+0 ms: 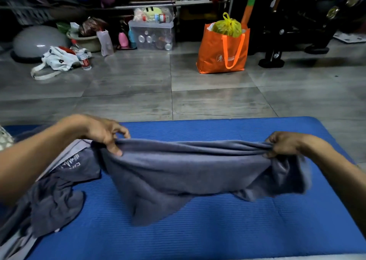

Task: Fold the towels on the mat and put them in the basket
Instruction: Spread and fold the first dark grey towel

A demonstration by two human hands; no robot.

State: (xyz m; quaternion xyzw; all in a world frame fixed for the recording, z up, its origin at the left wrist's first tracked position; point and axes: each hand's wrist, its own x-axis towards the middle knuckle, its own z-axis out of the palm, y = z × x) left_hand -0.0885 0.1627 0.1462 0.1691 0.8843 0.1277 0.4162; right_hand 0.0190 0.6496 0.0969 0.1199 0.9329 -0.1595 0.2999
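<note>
left hand (106, 135) and right hand (282, 144) each pinch a top corner of the grey towel (178, 172), stretched between them, i can see it sagging onto the blue mat (217, 230). more grey towels (55, 200) heaped below my left hand.

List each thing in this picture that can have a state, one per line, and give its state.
left hand: grips the towel's top edge
right hand: grips the other end
grey towel: held up, stretched, unfolded
towel pile: crumpled on the mat
blue mat: laid flat
orange bag: upright, full
</note>
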